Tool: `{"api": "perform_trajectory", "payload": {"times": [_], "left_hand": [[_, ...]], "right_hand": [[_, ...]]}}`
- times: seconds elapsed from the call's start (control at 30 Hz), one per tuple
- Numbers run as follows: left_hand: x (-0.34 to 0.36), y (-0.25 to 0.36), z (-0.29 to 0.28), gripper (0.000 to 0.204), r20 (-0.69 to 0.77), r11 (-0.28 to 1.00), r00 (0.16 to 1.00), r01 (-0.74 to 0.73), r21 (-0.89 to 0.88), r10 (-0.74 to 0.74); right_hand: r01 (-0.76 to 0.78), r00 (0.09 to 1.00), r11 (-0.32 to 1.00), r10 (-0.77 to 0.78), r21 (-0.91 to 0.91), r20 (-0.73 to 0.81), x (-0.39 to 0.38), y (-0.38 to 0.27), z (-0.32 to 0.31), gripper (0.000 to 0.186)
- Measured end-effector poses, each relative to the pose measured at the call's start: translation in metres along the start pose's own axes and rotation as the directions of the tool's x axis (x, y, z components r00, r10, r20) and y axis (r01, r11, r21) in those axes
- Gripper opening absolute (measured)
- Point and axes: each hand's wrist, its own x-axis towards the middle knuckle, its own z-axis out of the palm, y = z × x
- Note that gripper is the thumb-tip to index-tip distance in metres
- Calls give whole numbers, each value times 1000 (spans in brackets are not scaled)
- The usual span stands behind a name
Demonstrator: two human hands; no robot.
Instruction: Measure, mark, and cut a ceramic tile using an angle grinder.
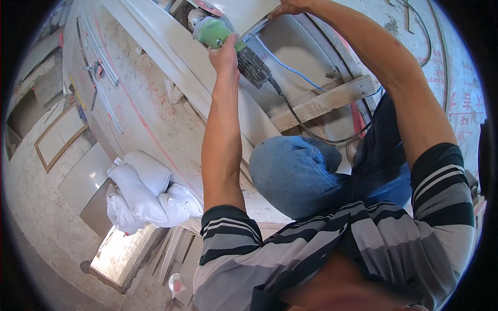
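Note:
My left hand (226, 56) is wrapped around the body of a green and black angle grinder (210, 32). The grinder's reddish disc (207, 6) lies against or just above a pale glossy tile (246, 11) at the top of the view; exact contact cannot be made out. A black cord (296, 115) trails from the tool's rear toward my legs. At the tile's right-hand corner, my right hand (289, 7) grips the edge with its fingers, partly cut off by the frame's top.
A wooden batten (324, 103) crosses a frame near my knees, with a blue hose (288, 66) beside it. Long pale panels (171, 39) run diagonally left of the grinder. White sacks (137, 192) are piled at lower left, near metal strips (104, 72) and a framed panel (61, 136).

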Motion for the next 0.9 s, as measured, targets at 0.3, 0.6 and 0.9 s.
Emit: {"api": "perform_trajectory", "payload": {"times": [0.3, 0.6, 0.9], "left_hand": [[-10, -3, 0, 32, -20, 1000, 1000, 5, 9, -5], [-16, -11, -1, 32, 4, 999, 999, -38, -22, 38], [-29, -12, -3, 33, -37, 995, 999, -29, 99, 33]], "right_hand": [[0, 1000, 999, -1, 35, 19, -1, 0, -1, 116], [1, 1000, 999, -1, 33, -4, 4, 2, 6, 116], [14, 1000, 997, -13, 79, -20, 5, 7, 13, 118]]}}
